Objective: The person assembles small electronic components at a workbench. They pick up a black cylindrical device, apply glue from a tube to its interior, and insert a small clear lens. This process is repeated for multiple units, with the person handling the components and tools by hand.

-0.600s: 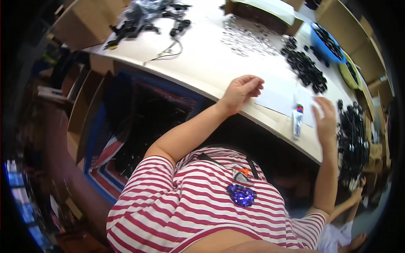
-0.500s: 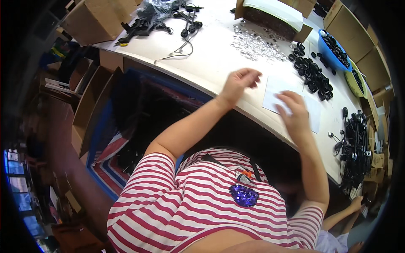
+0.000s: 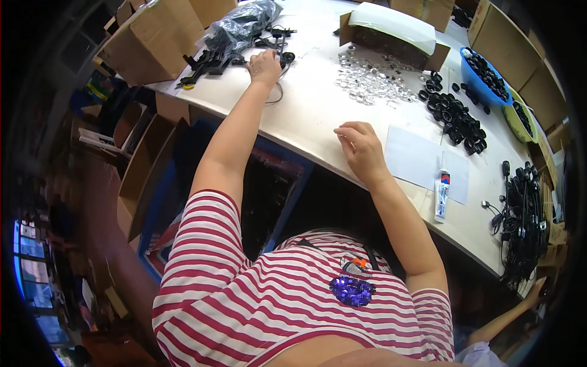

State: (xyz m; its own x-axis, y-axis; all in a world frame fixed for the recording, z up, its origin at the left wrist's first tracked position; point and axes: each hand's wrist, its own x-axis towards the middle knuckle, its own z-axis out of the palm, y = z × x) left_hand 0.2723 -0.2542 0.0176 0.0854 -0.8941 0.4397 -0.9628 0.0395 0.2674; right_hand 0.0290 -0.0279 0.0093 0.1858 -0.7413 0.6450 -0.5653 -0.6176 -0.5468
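At the far left of the table, my left hand (image 3: 264, 67) is closed with bent fingers among black cables with round heads (image 3: 287, 58). It appears to grip a black cable (image 3: 282, 93), whose thin end loops out beside my wrist; part of the grip is hidden. My right hand (image 3: 362, 150) hovers over the front edge near the middle, fingers loosely bent and slightly apart, with nothing visible in them. To its right, a white sheet of paper (image 3: 406, 150) lies flat. A blue and white glue tube (image 3: 441, 199) with a long nozzle rests at the paper's right part.
Clear small discs (image 3: 367, 76) are spread mid-table before an open carton (image 3: 391, 33). Black rings (image 3: 452, 116) lie in a pile, with a blue basin (image 3: 468, 67) and a green basin (image 3: 520, 131) beyond. Bundled black cables (image 3: 523, 214) lie right; another person's arm (image 3: 507, 318) shows below.
My left hand has swung far left to the black cables. My right hand has moved left off the paper, and the glue tube now shows on it. The view has shifted slightly.
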